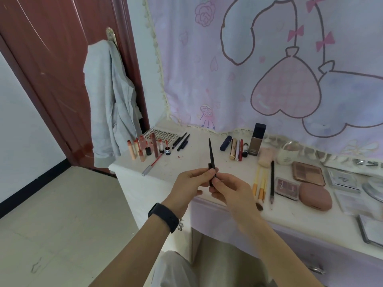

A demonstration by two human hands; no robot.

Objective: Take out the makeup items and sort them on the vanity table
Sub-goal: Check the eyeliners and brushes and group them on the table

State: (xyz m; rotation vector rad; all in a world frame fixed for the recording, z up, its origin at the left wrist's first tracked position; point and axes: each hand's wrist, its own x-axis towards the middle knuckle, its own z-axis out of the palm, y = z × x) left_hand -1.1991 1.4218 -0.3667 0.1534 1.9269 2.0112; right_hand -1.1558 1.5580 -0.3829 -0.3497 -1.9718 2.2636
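Standing upright, a dark eyeliner pencil [211,154] is pinched by the left hand [191,182] and right hand [227,188] at the bench [199,147] edge; loosened, it could be dropped to the floor [62,204]

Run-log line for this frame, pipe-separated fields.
left hand: grips dark liner pen | right hand: pinches it too | pen: upright over vanity table | stage: sorting, pen not yet placed

Two hands are holding a slim dark makeup pen [211,154] above the vanity table [199,148].
The left hand [190,183] and right hand [230,190] are pinching its lower end, tip pointing up; lipsticks [143,148] are standing far left, palettes [308,173] lying right.
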